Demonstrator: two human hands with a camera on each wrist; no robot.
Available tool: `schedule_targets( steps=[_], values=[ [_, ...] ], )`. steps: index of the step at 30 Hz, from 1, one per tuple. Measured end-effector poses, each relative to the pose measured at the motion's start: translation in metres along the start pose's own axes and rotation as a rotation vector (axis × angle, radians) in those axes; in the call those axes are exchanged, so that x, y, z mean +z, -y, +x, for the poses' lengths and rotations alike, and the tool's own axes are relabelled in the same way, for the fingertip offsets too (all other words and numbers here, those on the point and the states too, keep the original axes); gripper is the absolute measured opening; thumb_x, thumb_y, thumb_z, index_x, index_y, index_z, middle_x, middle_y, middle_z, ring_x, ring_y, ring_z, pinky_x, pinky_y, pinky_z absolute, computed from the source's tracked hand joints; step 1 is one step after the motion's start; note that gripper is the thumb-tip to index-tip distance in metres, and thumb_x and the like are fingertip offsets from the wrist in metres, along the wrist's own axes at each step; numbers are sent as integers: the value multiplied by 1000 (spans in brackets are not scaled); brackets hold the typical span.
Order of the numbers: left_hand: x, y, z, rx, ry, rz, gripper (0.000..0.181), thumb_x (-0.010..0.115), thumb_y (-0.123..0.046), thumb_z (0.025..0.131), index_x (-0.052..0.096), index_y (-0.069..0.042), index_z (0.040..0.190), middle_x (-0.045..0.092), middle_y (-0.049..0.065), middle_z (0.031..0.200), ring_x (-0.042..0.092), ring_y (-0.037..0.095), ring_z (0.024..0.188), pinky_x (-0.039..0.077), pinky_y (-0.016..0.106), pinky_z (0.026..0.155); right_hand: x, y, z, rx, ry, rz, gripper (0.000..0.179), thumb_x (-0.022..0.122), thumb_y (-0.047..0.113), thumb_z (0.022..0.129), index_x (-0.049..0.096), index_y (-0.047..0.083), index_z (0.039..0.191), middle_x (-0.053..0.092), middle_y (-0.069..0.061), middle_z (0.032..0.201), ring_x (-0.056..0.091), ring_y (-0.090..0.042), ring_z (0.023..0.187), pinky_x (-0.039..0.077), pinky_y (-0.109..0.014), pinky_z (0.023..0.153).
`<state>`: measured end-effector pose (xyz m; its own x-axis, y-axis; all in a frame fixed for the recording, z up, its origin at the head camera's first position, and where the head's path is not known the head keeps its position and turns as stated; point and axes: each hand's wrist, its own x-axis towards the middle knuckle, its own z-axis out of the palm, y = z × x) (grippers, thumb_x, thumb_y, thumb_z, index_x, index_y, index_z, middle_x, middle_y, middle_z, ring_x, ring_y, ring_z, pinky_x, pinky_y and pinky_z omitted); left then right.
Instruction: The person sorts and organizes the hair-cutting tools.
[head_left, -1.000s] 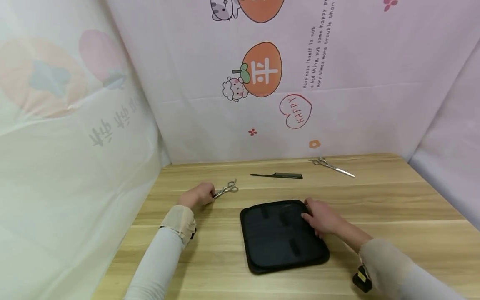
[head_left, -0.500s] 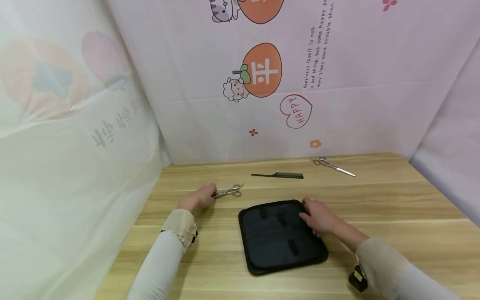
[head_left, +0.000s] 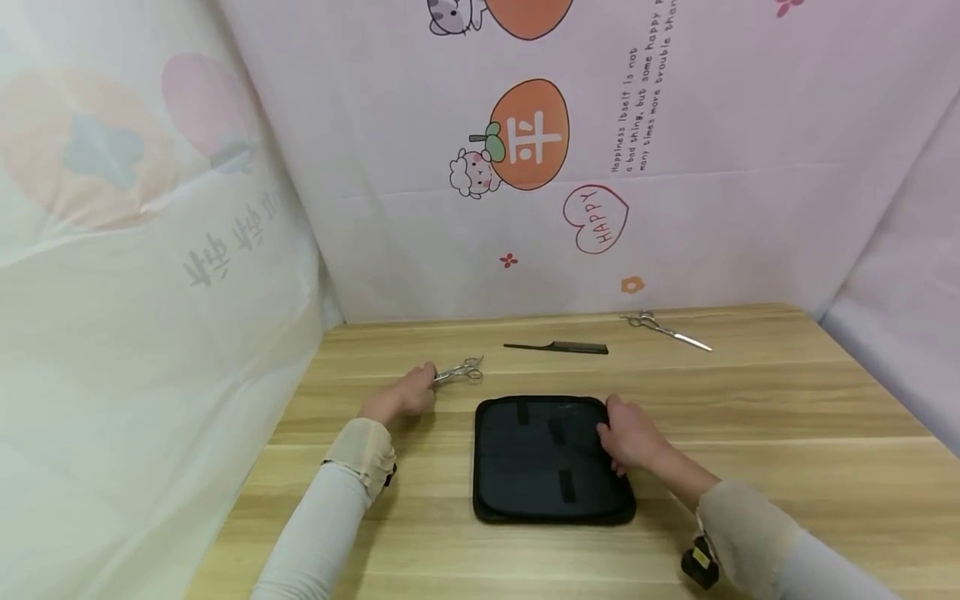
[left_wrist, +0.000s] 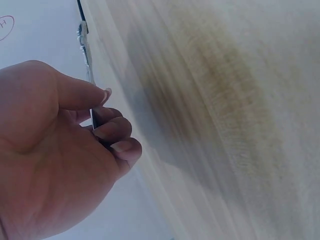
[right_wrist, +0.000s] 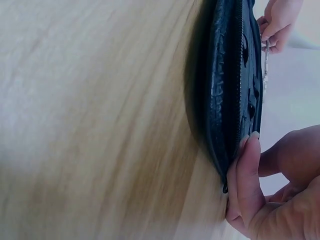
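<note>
There's your left hand [head_left: 408,393] pinching the scissors [head_left: 454,372] by the blades, so they reach out handles-first; your right hand [head_left: 633,433] grips the black case [head_left: 546,460] by its right edge, likely steadying it, while the comb [head_left: 573,347] lies beyond on the table [head_left: 420,533].

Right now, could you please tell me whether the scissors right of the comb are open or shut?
The scissors look shut: in the head view, their blades show as one narrow strip, with no gap visible.

Silver scissors [head_left: 453,372]; black zippered case [head_left: 536,467]
</note>
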<state>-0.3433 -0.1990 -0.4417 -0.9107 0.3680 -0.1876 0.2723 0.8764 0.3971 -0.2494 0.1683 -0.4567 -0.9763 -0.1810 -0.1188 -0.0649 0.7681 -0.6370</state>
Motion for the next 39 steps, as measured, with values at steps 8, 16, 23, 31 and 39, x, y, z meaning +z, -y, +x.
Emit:
schedule_targets(
  steps=[8,16,23,31,39],
  values=[
    [-4,-8,-1,74,-46,-11,32,47,6,90,46,7,122,51,15,106,52,29,101,48,46,96,-6,2,6,-3,44,1,36,50,0,102,40,-20,130,58,-17,73,61,-18,44,53,-33,45],
    [-5,-27,-5,188,-72,18,28,38,1,103,48,5,128,53,20,125,53,32,124,44,45,107,-24,9,10,-60,33,-306,46,58,11,101,46,-18,134,54,-40,122,62,-45,105,54,-53,82],
    [-4,-42,-5,310,-117,73,29,39,-1,103,51,6,129,56,20,126,54,32,123,45,44,106,-40,26,20,-212,-117,-361,45,66,20,99,56,-9,133,58,-28,121,63,-38,100,54,-52,79],
    [4,-65,-13,330,-70,108,28,35,-6,108,50,2,131,54,14,122,55,24,111,49,40,99,-37,45,30,-430,-133,-360,56,73,28,96,55,0,142,58,-19,129,60,-37,113,51,-55,92],
    [13,-78,-19,356,-51,112,30,36,-7,108,50,-1,134,54,13,127,57,24,112,49,38,99,-25,53,35,-506,22,-352,61,73,23,96,49,3,148,55,-20,140,60,-37,121,50,-54,97]
  ],
)
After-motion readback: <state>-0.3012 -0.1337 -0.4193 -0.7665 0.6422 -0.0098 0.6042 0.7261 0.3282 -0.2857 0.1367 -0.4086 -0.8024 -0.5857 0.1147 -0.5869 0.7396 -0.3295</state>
